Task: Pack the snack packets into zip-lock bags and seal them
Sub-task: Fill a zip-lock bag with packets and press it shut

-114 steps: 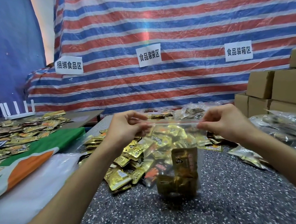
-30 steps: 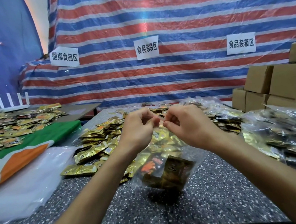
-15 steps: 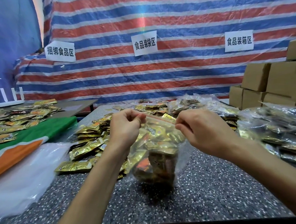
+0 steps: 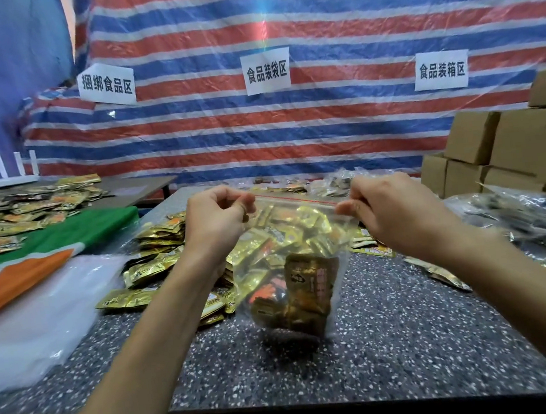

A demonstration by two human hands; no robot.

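Bag (image 4: 286, 246) hangs right in front of the person, its bottom just clear of the worktop (image 4: 395, 328) or barely brushing it, hard to call. A clump of packets (image 4: 304, 291) is slumped low inside it. Left hand (image 4: 214, 223) pinches the top left corner and right hand (image 4: 396, 209) pinches the top right one, fingers curled tight on the plastic, so the red zip strip (image 4: 292, 199) is stretched between them. That strip is the whole story here imo: its long axis runs side to side, hand to hand, dipping a touch toward the right end. Neither hand is nearer, since each one sits on its own end. Can't tell if the zip is pressed closed along the middle, it's too thin to see. My guess is the next bit is sliding a pinch along that line, end to end. Loose packets (image 4: 155, 253) are heaped on the worktop, just left of the bag.
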